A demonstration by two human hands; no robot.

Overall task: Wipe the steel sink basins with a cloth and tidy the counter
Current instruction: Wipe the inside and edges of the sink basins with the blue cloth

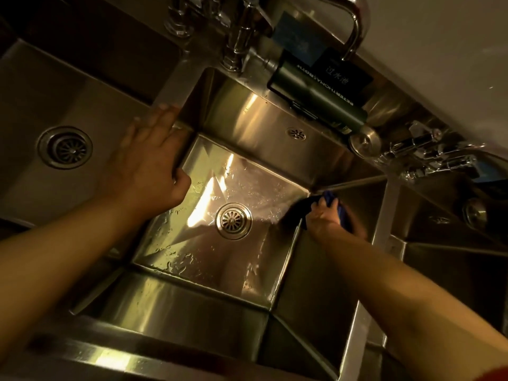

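The middle steel basin (192, 303) lies below me, its wet floor shining around a round drain (233, 217). My right hand (325, 215) is down in the basin's far right corner and grips a bunched dark blue cloth (328, 198), which presses against the right wall. My left hand (149, 163) rests flat on the steel divider (176, 78) between the left and middle basins, fingers straight and thumb hooked over the edge.
A left basin (24, 111) with its own drain (65, 147) and a right basin (439, 259) flank the middle one. Taps (236, 37) stand at the back. A dark green bottle (319, 99), a black sign and a round plug (364, 141) lie on the back ledge.
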